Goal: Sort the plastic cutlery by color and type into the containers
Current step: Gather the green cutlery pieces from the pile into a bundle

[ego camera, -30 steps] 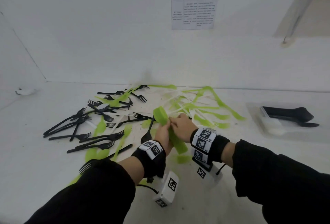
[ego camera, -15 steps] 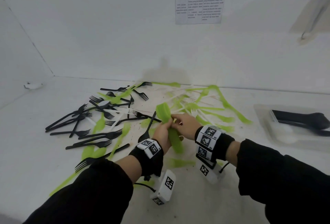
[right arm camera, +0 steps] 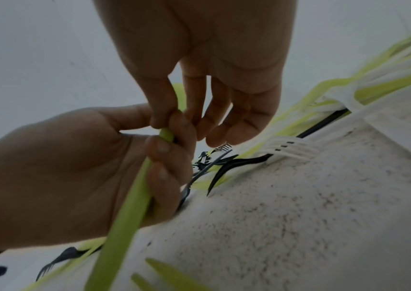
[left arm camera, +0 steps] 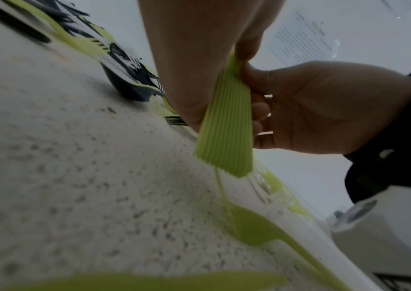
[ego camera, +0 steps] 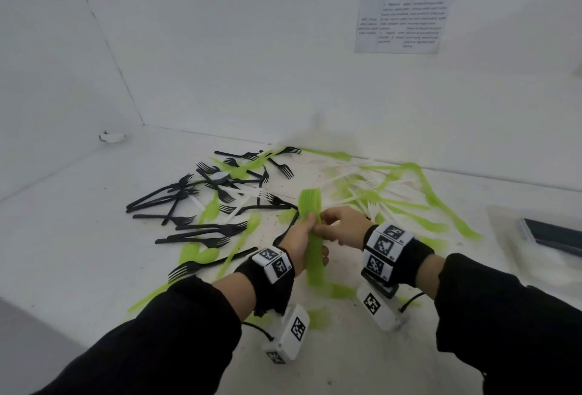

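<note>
My left hand (ego camera: 303, 232) grips a stack of green plastic forks (ego camera: 310, 202) around the handles, tines pointing away from me. My right hand (ego camera: 329, 228) pinches the same stack from the right with thumb and forefinger. In the left wrist view the ribbed handle ends of the stack (left arm camera: 226, 130) hang just above the table, beside the right hand (left arm camera: 323, 106). From the right wrist the stack (right arm camera: 129, 206) runs through the left hand (right arm camera: 74, 167). Loose black forks (ego camera: 195, 205), green cutlery (ego camera: 409, 202) and white forks (ego camera: 356, 179) lie scattered behind.
A clear container (ego camera: 499, 215) at the right edge holds black cutlery (ego camera: 554, 234). Green pieces (ego camera: 338, 292) lie on the table under my wrists. White walls close the back and the left; a printed sheet (ego camera: 404, 15) hangs on the back wall.
The green stack has turned from slanting to nearly straight away from me. Both hands have stayed on it in the same spot; the view has shifted left.
</note>
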Action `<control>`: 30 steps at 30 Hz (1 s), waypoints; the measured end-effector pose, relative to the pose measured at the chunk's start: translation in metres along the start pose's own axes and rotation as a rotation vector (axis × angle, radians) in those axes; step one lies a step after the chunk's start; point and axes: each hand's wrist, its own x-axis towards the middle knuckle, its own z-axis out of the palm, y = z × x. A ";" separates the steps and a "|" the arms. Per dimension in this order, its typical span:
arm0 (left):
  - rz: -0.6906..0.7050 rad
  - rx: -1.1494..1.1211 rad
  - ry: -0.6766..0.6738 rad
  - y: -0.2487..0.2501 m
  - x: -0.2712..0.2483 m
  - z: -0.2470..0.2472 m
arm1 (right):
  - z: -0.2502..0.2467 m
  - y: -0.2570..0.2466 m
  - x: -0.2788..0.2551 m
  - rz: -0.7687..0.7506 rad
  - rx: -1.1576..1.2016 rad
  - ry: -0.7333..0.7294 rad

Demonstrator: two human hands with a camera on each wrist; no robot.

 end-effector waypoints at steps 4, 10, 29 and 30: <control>0.050 -0.058 0.094 0.002 -0.002 -0.013 | 0.000 -0.018 0.010 -0.058 -0.118 -0.146; 0.117 -0.126 0.247 0.029 -0.013 -0.073 | 0.014 -0.070 0.061 -0.101 -0.318 -0.040; 0.125 -0.168 0.435 0.098 -0.020 -0.271 | 0.115 -0.149 0.226 -0.501 -1.188 -0.371; 0.124 -0.170 0.429 0.099 -0.018 -0.274 | 0.113 -0.151 0.228 -0.521 -1.213 -0.374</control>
